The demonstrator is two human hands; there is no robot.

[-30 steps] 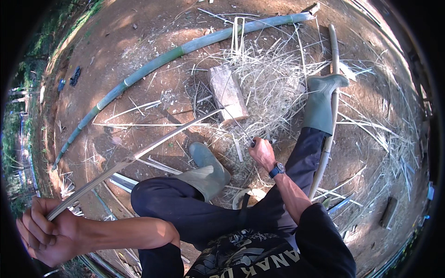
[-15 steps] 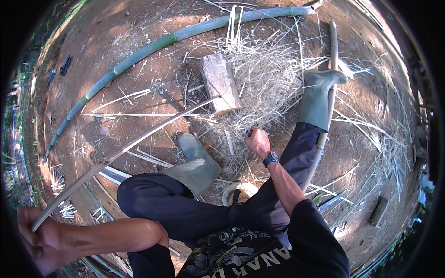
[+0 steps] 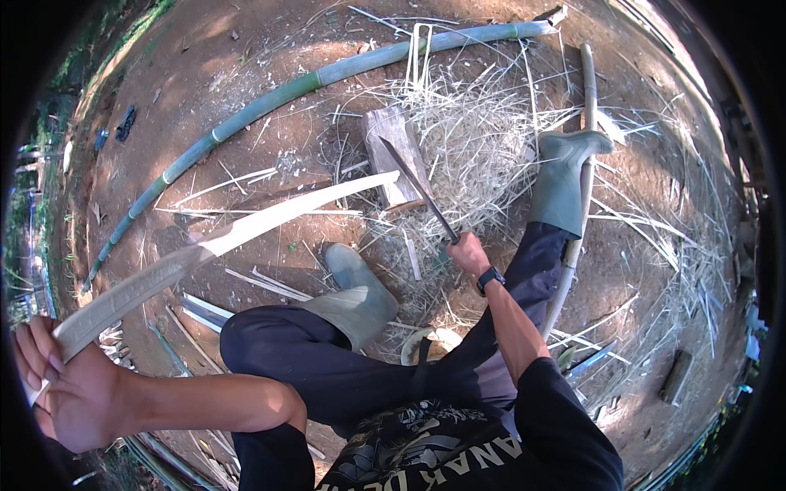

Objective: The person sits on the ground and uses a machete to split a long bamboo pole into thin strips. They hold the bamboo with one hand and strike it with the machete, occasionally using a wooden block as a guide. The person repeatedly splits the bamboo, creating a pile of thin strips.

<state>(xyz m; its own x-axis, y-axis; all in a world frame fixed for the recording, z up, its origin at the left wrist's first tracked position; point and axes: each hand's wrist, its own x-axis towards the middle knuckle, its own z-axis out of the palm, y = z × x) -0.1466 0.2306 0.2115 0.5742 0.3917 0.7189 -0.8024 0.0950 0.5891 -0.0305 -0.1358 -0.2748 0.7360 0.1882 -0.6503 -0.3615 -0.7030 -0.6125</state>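
At the far left my left hand (image 3: pixel 75 386) is closed round the end of a long split bamboo strip (image 3: pixel 270 219). Its broad pale face shows, and its far tip overlaps the near part of a short log block (image 3: pixel 383 126) in view. My right hand (image 3: pixel 469 254) grips the handle of a long dark-bladed knife (image 3: pixel 420 187). The blade slants up and left across the block, just beside the strip's tip. Whether blade and strip touch, I cannot tell.
A long green bamboo pole (image 3: pixel 266 103) curves across the back. Pale shavings (image 3: pixel 479 139) heap right of the block. My boots (image 3: pixel 358 295) stand on the dirt, the right one by a thin pole (image 3: pixel 589 90). A round pale thing (image 3: pixel 446 342) sits between my legs.
The strip has turned from its narrow edge to its broad pale face. My right hand has moved slightly right and down, and the knife blade now shows plainly across the block.
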